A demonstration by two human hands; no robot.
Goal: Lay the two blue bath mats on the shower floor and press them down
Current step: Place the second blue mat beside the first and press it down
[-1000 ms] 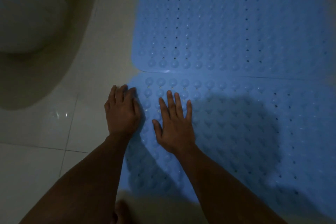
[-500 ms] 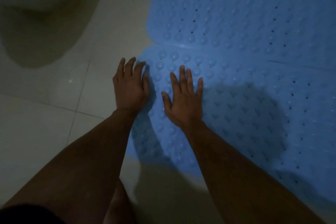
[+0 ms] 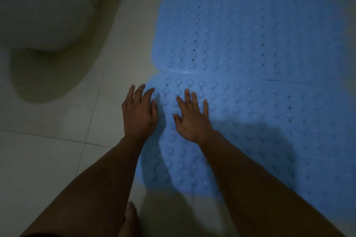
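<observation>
Two blue studded rubber bath mats: near mat (image 3: 250, 131), far mat (image 3: 250, 34), edge to edge on pale tiled floor (image 3: 48, 159). Left hand (image 3: 139, 113), right hand (image 3: 191, 119) flat, fingers straight, at near mat's left corner. Likely risk: uneven pressing, leaving unstuck suckers and sliding.
</observation>
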